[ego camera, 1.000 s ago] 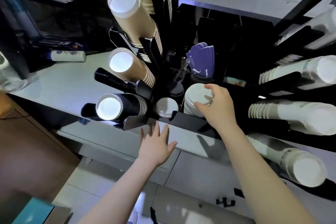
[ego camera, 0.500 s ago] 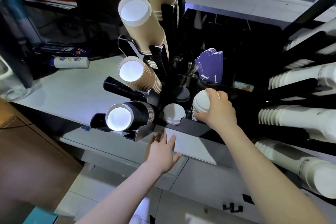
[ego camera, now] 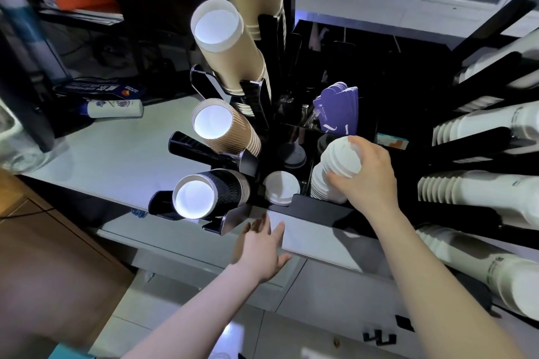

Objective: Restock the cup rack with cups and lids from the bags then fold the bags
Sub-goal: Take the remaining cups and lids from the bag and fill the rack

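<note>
One tall stack of white lids (ego camera: 335,172) leans in the rack (ego camera: 318,208); her right hand (ego camera: 364,178) grips it, left hand (ego camera: 259,248) spread open. A loosened grip could topple it.

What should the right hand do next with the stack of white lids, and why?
Probably press the white lid stack down and straighten it. The right hand grips its top, which leans left out of the black rack compartment, above the lower lids. The left hand hovers open at the counter edge.
</note>
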{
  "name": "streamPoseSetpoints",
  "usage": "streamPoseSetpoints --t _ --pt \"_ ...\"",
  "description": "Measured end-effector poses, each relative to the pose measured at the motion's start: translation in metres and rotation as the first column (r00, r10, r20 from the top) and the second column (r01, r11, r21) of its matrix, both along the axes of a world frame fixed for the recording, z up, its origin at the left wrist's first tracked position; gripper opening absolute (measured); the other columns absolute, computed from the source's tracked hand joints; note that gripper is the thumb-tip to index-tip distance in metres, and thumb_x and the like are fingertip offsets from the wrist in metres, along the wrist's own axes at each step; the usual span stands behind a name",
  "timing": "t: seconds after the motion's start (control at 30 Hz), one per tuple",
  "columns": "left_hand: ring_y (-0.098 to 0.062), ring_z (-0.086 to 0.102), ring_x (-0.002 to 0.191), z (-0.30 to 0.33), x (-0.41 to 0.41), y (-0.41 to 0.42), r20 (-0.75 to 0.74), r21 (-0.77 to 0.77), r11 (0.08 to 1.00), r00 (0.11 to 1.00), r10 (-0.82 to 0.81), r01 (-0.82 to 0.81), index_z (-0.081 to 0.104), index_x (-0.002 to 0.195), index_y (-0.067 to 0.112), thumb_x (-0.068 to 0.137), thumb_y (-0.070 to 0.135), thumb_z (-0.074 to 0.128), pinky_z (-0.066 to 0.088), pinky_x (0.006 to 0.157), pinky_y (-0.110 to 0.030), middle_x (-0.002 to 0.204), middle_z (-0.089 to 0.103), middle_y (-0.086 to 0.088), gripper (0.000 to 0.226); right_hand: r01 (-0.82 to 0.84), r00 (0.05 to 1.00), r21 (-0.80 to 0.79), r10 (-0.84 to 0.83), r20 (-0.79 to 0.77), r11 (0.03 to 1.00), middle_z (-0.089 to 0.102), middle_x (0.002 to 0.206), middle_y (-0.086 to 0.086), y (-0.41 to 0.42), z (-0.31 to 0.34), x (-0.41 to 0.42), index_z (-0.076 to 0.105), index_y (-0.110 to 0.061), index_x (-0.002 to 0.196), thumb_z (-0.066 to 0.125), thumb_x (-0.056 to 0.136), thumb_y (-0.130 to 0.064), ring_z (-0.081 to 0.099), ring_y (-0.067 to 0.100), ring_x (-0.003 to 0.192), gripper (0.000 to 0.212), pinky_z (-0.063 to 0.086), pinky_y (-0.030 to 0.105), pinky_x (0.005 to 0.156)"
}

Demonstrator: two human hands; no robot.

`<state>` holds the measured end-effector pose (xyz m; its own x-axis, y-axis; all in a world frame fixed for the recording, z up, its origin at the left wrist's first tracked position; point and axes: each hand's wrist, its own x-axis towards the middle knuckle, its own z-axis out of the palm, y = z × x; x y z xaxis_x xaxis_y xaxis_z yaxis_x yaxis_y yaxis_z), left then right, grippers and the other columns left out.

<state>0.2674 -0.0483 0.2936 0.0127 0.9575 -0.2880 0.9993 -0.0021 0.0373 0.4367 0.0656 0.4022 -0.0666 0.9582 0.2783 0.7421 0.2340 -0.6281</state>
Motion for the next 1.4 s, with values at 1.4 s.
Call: streamPoseSetpoints --t 1.4 --pt "-0.032 0.041 0.125 0.021 0.003 -0.014 0.257 0.177 0.978 0.964 0.062 -0.110 -0.004 0.151 0.008 0.096 0.032 0.045 0.035 0.098 -0.035 0.159 -0.017 -0.012 0.078 -0.238 0.796 0.017 0.185 0.576 0.971 0.031 0.137 0.012 -0.002 -0.033 -0.097 0.033 -0.027 0.140 0.069 0.074 -0.036 0.047 0.036 0.106 0.076 0.030 0.049 0.105"
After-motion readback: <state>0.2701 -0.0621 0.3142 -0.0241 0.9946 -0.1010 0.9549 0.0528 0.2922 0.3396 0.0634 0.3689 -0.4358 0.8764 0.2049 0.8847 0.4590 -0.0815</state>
